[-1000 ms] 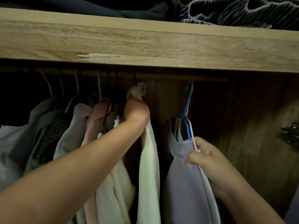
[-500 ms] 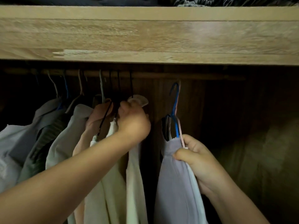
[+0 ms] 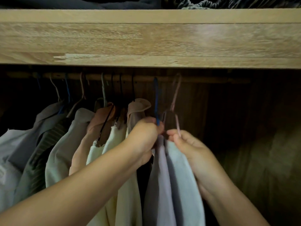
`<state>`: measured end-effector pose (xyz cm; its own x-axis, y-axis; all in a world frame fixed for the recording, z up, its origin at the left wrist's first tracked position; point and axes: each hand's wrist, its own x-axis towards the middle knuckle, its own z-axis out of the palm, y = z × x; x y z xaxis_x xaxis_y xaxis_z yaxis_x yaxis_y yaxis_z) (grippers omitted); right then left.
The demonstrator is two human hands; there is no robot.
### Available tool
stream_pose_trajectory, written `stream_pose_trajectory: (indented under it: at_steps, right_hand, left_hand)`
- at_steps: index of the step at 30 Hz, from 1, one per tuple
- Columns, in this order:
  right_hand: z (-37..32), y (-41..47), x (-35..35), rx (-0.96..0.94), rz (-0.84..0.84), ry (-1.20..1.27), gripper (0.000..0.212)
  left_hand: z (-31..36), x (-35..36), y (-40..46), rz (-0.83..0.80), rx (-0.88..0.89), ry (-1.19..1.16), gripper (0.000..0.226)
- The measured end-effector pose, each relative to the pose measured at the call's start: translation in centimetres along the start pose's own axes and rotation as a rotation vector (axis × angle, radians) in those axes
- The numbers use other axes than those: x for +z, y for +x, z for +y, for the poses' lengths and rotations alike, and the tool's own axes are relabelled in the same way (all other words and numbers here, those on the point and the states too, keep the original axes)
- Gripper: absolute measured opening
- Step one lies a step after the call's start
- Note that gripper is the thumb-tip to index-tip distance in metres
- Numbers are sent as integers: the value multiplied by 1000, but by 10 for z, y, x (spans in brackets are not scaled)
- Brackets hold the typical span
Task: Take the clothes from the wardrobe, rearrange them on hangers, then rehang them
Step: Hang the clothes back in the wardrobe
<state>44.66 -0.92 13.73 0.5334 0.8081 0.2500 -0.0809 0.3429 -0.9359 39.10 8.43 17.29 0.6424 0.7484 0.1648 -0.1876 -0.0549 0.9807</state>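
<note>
Left of both hands, shirts (image 3: 53, 144) hang packed on the rail (image 3: 211, 80), the nearest a cream top (image 3: 114, 144) and a beige collar (image 3: 138, 106) just beside the left knuckles. The left hand (image 3: 143, 137) is curled round the blue hanger (image 3: 156, 101) below its hook; the fingertips are hidden, so I cannot tell how tightly. Just right of it, nearly touching, the right hand (image 3: 184, 142) pinches the pink hanger (image 3: 176, 95) at the neck of the pale garments (image 3: 171, 168), which hang below both fists. Both hooks appear to be over the rail, so this looks like the rehanging step, or a lift-off; I cannot tell which. The next move calls for seating or freeing each hook separately. The shelf (image 3: 146, 38) overhead leaves little headroom, and the crowded hangers leftward could snag. Right of the fingers lies dark wardrobe wall.
</note>
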Motion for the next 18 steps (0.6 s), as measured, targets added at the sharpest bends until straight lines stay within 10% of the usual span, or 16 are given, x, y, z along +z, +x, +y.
stream_pose_trajectory:
  at_steps: [18]
  right_hand:
    - [-7,79,-26,-53,19,-267,34]
  left_hand:
    - [-5,1,29,70,180,-14,15]
